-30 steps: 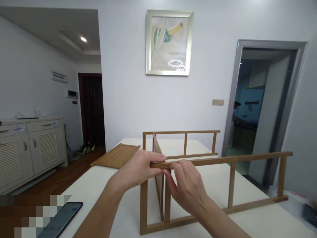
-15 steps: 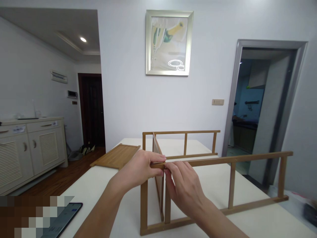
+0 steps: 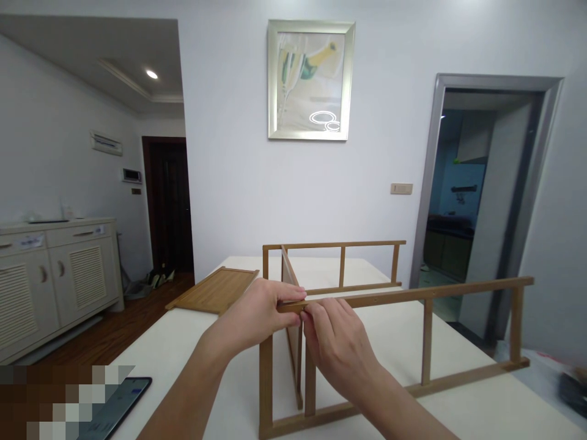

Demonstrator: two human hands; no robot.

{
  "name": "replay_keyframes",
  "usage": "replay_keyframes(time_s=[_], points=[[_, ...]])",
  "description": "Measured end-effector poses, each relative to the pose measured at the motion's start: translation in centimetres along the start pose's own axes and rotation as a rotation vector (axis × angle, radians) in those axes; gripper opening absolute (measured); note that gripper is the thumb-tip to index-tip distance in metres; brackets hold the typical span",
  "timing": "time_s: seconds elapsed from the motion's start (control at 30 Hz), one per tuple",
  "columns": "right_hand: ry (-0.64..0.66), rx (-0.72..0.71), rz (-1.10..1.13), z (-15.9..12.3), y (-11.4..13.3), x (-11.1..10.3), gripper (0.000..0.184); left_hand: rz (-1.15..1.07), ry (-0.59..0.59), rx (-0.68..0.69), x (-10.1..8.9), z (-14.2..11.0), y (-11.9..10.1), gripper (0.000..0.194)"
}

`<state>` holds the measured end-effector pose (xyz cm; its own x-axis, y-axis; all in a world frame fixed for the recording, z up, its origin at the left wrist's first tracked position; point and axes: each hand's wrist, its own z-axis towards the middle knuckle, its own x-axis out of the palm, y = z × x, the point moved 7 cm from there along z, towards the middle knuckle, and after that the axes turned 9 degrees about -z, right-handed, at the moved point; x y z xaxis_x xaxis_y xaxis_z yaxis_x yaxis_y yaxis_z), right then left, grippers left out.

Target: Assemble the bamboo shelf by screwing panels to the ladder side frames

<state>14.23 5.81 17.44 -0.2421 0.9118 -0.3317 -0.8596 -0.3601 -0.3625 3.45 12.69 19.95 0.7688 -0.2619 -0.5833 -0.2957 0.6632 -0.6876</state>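
Note:
A wooden rack side frame [image 3: 389, 297] stands on its long edge, nearest to me. My left hand [image 3: 254, 308] is closed around its upper rail, thumb below and fingers on top. Against the same rail, just right of the left fingertips, my right hand [image 3: 339, 342] has its fingers pinched together; whatever is between them, if anything, is hidden. A wooden shelf board [image 3: 294, 342] stands upright between this frame and a second, matching frame [image 3: 367, 244] farther back. Both hands cover the place where board and near rail meet.
All this rests on a white table [image 3: 192, 360]. Another slatted wooden board [image 3: 215, 291] lies flat at the far left, and a phone [image 3: 121, 403] at the near left edge. A wall with a framed picture [image 3: 310, 79] rises behind; a doorway [image 3: 463, 201] is at right.
The view has shifted very slightly, and the near frame's right end appears a little farther left. Both hands keep nearly the same place and grip on the rail.

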Motion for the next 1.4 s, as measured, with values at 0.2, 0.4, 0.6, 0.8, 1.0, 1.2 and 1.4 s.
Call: replay_keyframes(time_s=[0.2, 0.4, 0.6, 0.8, 1.0, 1.2, 1.4], points=[[0.03, -0.013, -0.107, 0.1, 0.4, 0.4, 0.018, -0.013, 0.015, 0.017, 0.1, 0.0, -0.2, 0.027], [0.017, -0.022, -0.185, 0.5, 0.5, 0.6, 0.026, -0.001, 0.009, 0.045, 0.1, -0.1, -0.6, 0.017], [0.019, -0.009, -0.16, 0.0, 0.0, 0.3, 0.032, 0.02, -0.016, 0.017, -0.2, 0.0, -0.1, 0.023], [0.065, -0.089, -0.11, -2.5, 0.6, -0.4, 0.033, 0.013, -0.032, -0.027, -0.2, 0.0, 0.6, 0.039], [0.242, -0.113, -0.009, -9.8, 1.1, -0.1, 0.029, 0.092, -0.051, -0.049, -0.2, -0.1, 0.6, 0.039], [0.496, 0.267, 0.154, -16.5, -3.1, 3.2, 0.03, 0.185, -0.056, -0.099, -0.1, -0.1, 0.4, 0.036], [0.622, 0.483, 0.274, -17.3, -5.5, 4.5, 0.016, 0.231, -0.062, -0.098, 0.2, -0.2, 0.4, 0.035]])
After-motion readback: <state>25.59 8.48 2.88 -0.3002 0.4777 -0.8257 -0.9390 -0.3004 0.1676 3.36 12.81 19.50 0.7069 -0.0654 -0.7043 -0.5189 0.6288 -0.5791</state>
